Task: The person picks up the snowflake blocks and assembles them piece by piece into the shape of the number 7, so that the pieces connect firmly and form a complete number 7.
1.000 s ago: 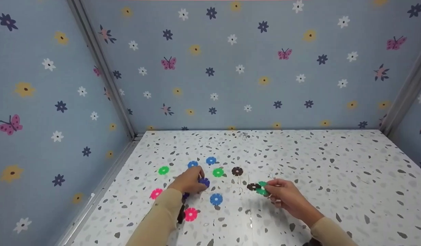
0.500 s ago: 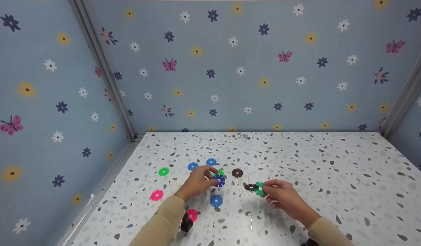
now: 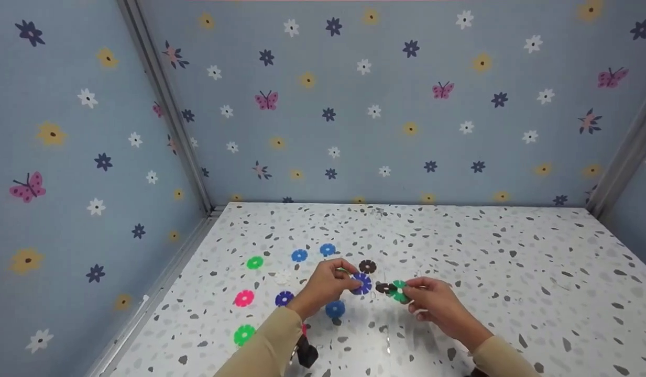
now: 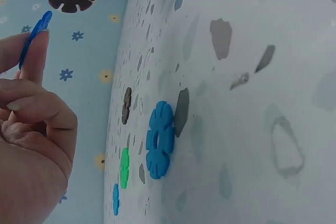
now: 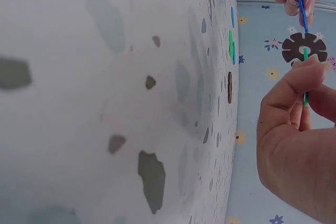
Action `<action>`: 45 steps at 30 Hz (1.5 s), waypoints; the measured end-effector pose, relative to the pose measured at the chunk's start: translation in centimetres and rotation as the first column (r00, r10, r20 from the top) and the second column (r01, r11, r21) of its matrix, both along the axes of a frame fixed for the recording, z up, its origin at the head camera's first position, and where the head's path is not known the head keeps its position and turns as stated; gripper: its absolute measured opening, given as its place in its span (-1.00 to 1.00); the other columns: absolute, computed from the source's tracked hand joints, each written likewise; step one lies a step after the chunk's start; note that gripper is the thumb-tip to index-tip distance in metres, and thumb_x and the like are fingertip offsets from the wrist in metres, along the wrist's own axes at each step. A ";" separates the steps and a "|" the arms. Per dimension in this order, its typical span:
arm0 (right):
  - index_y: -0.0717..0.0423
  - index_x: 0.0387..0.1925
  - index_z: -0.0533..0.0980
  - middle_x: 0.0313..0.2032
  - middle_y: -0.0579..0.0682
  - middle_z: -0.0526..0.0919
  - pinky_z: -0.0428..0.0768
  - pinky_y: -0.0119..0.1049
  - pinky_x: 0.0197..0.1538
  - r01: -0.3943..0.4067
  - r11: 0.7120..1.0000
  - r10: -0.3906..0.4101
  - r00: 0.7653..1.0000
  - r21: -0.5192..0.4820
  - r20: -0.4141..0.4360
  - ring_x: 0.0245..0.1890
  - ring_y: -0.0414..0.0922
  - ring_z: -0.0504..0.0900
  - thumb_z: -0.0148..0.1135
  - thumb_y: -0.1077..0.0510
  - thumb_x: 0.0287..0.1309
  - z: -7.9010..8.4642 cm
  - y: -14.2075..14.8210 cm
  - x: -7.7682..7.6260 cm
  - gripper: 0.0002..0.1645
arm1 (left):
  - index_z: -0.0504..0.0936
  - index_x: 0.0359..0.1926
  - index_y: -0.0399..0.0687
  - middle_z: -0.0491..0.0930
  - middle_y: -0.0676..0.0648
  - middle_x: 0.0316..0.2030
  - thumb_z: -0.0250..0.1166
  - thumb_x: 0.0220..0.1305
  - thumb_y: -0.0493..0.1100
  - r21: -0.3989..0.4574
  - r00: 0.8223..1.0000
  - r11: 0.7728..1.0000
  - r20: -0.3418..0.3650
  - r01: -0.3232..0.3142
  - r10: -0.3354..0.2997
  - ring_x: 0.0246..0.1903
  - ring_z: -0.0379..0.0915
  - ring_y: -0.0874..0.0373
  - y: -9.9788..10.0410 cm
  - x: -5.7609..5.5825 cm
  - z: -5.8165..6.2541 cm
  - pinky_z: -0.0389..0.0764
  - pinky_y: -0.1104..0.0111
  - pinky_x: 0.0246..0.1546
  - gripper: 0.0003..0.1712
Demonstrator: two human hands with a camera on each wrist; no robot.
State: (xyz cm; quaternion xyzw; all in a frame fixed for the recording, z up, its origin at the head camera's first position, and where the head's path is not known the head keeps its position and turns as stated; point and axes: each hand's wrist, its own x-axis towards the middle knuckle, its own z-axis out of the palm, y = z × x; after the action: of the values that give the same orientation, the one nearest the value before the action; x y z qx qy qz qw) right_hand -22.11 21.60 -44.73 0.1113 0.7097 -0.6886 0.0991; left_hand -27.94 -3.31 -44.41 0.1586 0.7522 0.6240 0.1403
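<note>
In the head view my left hand (image 3: 328, 285) pinches a dark blue interlocking disc (image 3: 366, 287), a flat round piece with slots around its rim. Opposite it, my right hand (image 3: 438, 303) pinches a green interlocking disc (image 3: 396, 296), which is joined at its slots to a brown disc (image 3: 383, 288) standing crosswise to it. The brown disc faces the left hand, a small gap from the dark blue one. In the left wrist view the blue disc (image 4: 32, 39) is edge-on between thumb and finger. The right wrist view shows the brown disc (image 5: 290, 49) slotted onto the green one.
On the speckled white table (image 3: 485, 246) lie several loose discs: brown (image 3: 362, 267), light blue (image 3: 335, 314), pink (image 3: 244, 303), dark blue (image 3: 280, 300) and green (image 3: 238, 335). A patterned back wall (image 3: 385, 152) and left wall (image 3: 66, 157) enclose the table.
My left hand has lifted the dark blue disc and carried it right, close to the joined brown and green discs. My right hand has stayed nearly in place, turning the green disc slightly.
</note>
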 end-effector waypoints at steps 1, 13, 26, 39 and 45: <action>0.28 -0.02 0.47 -0.30 0.10 0.64 0.50 -0.33 -0.44 0.001 1.000 -0.001 1.000 0.000 0.003 -0.46 -0.13 0.57 0.25 0.22 0.29 0.0 0.0 0.0 -0.70 | 0.62 -0.16 -0.13 0.62 -0.04 -0.50 0.45 0.16 -0.25 -0.001 1.000 1.000 -0.002 0.001 -0.001 -0.61 0.31 0.20 0.1 0.1 -0.1 0.32 0.44 -0.62 -0.77; 0.28 -0.04 0.49 -0.31 0.09 0.64 0.52 -0.32 -0.41 -0.045 0.999 0.045 0.999 -0.002 -0.029 -0.42 -0.13 0.57 0.28 0.21 0.24 -0.2 -0.1 -0.1 -0.69 | 0.62 -0.16 -0.16 0.60 -0.03 -0.52 0.44 0.18 -0.27 0.024 0.999 0.999 0.020 0.046 -0.047 -0.68 0.19 0.24 0.8 0.5 -0.6 0.24 0.45 -0.65 -0.78; 0.32 -0.16 0.48 -0.43 0.11 0.58 0.45 -0.33 -0.51 0.061 0.998 -0.060 0.997 0.015 -0.044 -0.54 -0.13 0.50 0.23 0.34 0.20 0.2 -0.5 -0.1 -0.82 | 0.58 -0.19 -0.27 0.63 -0.10 -0.47 0.36 0.19 -0.42 0.133 0.995 0.989 0.070 0.060 -0.070 -0.63 0.46 0.19 1.9 1.3 -0.7 0.52 0.45 -0.64 -0.82; 0.30 -0.27 0.49 -0.46 0.09 0.56 0.43 -0.36 -0.54 0.058 0.996 -0.056 0.998 0.067 -0.040 -0.58 -0.13 0.47 0.21 0.41 0.17 0.4 -0.3 -0.4 -0.92 | 0.59 -0.24 -0.29 0.61 -0.12 -0.46 0.38 0.15 -0.47 0.127 0.997 0.991 0.066 0.043 -0.051 -0.63 0.48 0.21 2.8 1.6 -0.5 0.55 0.46 -0.62 -0.83; 0.28 -0.25 0.49 -0.44 0.08 0.57 0.45 -0.33 -0.53 0.042 0.996 -0.039 0.998 0.075 -0.046 -0.58 -0.13 0.46 0.20 0.41 0.19 0.9 -0.2 -0.5 -0.91 | 0.59 -0.22 -0.26 0.60 -0.09 -0.47 0.38 0.16 -0.45 0.128 0.997 0.991 0.069 0.025 -0.034 -0.62 0.47 0.22 3.2 1.7 -0.7 0.54 0.46 -0.61 -0.82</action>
State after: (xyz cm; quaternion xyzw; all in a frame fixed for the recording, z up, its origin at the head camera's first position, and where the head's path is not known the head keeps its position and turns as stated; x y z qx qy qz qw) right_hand -22.62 21.44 -43.80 0.1138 0.7349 -0.6654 0.0650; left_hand -26.20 -0.13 -45.14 0.1561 0.7030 0.6738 0.1656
